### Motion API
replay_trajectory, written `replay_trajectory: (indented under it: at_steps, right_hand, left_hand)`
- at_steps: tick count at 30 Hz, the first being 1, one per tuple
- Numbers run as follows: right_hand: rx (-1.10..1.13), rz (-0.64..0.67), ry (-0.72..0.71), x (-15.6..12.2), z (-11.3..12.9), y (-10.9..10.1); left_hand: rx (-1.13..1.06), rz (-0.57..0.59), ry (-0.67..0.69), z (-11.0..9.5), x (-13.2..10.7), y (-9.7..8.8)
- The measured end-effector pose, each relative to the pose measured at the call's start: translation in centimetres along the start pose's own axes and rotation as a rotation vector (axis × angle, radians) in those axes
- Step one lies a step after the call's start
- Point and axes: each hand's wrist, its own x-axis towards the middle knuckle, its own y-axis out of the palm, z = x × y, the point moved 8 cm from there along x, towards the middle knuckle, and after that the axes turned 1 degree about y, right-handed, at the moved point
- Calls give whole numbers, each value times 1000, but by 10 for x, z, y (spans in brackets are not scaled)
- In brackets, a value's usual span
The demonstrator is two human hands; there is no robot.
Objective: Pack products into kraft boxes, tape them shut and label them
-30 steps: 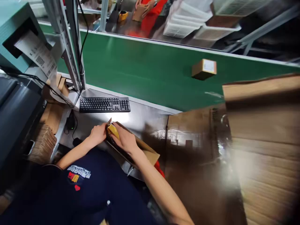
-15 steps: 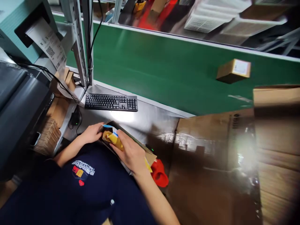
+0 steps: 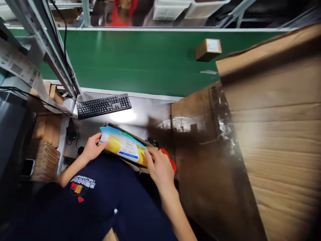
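1. Left hand (image 3: 90, 149): closed on the left end of a flat packet (image 3: 122, 145), yellow and blue with a white label panel. The thumb lies on top and the fingers are curled under the edge. The forearm enters from the lower left, elbow bent close to the body, wrist roughly straight.

2. Right hand (image 3: 160, 169): closed on the packet's right end, with the fingers folded over the edge and the thumb hidden. The forearm runs up from the bottom of the view and the hand is turned inward toward the left.

3. Packet: carried between the 2 hands at the near edge of the steel worktop (image 3: 145, 115), above the person's lap, printed face up and tilted slightly down to the right. In the inspector's judgement, a grip at both ends keeps so thin and limp an item flat and its label readable.

4. Directly beneath the packet lies a piece of brown cardboard (image 3: 137, 166). Whether the 2 touch cannot be told. A red item (image 3: 168, 157) shows just beyond the right hand, partly hidden.

5. Further out: a black keyboard (image 3: 104, 105) at the rear of the worktop, and a stack of flattened cartons (image 3: 46, 157) beside a phone (image 3: 27, 167) on the left.

6. Beyond the worktop runs a green conveyor belt (image 3: 140, 60) bearing 1 small labelled carton (image 3: 208, 49). A large cardboard box (image 3: 276, 134) fills the right side.
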Motion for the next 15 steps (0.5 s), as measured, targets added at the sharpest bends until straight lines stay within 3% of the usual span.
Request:
replay_trajectory:
  at_steps: [3,6,8,12,15]
  right_hand:
    - [-16,112,141,-6,-6,5]
    - [126,91,220,-7,-7,6]
    - [393,1,227,-8,-11,5]
    - [1160,-174,246,-16,-20,11]
    - [1296,-353,265,-26,-14,10]
  left_hand:
    - [82,42,94,-9,3,3]
    - [76,83,225,-12,-1,-2]
    - [11,58,238,-6,-2,-11]
    - [-33,-119,109,5,2,-23]
    - [130,-273,147,-7,2,-20]
